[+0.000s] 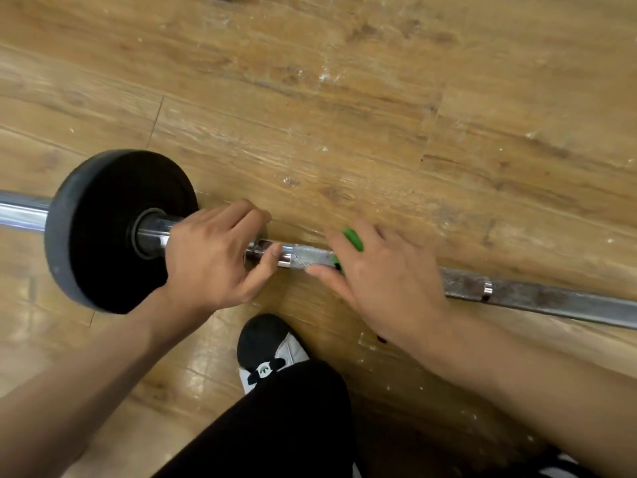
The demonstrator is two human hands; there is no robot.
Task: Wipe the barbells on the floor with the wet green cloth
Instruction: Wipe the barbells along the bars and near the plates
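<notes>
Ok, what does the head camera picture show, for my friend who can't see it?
A person's right hand holds a green cloth against a barbell lying on a wooden floor. Their left hand grips the barbell beside its black weight plate, and a black-and-white shoe shows below.

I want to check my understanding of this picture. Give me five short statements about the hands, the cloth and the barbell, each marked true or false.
1. The left hand grips the bar beside the black plate. True.
2. The green cloth lies alone on the floor, away from both hands. False: it is under the right hand, against the bar.
3. The bar lies on a wooden floor. True.
4. The plate is bright red. False: it is black with a grey rim.
5. The shoe stands on the bar. False: it is on the floor, apart from the bar.
</notes>
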